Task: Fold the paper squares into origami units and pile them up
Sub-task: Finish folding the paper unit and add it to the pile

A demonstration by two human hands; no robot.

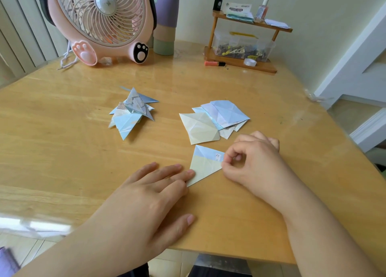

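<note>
Work sits midway: left hand (154, 184) presses flat fingers on the half-folded sheet (205, 164), right hand (248, 161) pinches its corner; finished pile (131, 111) and unfolded squares (215, 118) lie beyond the fingertips

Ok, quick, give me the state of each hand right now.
Left hand: open, straight fingers pressing the folded paper triangle flat on the table.
Right hand: pinching the triangle's right corner.
</note>
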